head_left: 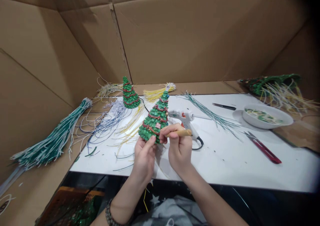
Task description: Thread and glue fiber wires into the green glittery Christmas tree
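left hand (144, 156) grips base of beaded Christmas tree (155, 118) | right hand (178, 145) clenched on wooden-handled tool (180, 133) at tree | glue gun (186, 118) just behind

Bare forearms, beaded bracelet (109, 215), left wrist

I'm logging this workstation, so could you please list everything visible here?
held tree: one, green with red garland, above the board
second tree: one, green and red, upright at the back
glue gun: one, white, behind the hands
fibre bundles: several, green, yellow, blue-white, left and back
bowl: one, white, right
snips: one, red, near the bowl
black tool: one, black, left of the bowl
dark green heap: one, back right, unclear
board: one, white, on cardboard
wooden-handled tool: one, tan, in right hand
left hand: one, grips the held tree's base
right hand: one, grips the wooden-handled tool
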Tool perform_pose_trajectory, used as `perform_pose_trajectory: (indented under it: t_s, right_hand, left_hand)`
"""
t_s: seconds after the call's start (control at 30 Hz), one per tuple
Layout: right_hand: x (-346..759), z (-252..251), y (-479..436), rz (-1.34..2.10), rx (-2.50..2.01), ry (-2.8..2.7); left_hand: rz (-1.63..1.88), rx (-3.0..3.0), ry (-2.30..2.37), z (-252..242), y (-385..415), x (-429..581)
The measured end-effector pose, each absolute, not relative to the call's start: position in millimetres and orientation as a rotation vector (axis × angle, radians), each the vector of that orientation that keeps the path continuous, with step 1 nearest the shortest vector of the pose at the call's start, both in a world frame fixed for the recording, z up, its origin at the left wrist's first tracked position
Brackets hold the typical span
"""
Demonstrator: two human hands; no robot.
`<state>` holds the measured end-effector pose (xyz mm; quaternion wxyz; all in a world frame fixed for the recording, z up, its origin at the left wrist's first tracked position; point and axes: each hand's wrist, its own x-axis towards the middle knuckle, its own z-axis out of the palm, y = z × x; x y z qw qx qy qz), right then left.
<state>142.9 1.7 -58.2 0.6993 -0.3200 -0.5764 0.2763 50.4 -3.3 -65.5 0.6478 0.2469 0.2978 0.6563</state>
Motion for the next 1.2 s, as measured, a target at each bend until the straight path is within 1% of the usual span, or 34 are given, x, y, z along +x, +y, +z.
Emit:
perform_pose_trajectory:
  t_s: [0.2,0.83,1.07,1.2]
  right_hand:
    - [138,-55,3,0.577,-0.792,-1.239]
    - [129,-50,7,0.537,-0.793,-1.168]
    - [129,-48,10,0.44,-0.903,-1.246]
    - [129,-47,9,0.403,-0.863,-1.308]
  left_hand:
    - [1.512,0.57,0.66,-67,-4,52]
    - [1.527,0.565,0.653,-65,-4,54]
    - [1.543,0.595,0.679,-69,-4,56]
    - [1.536,0.564,0.718,-73,-3,56]
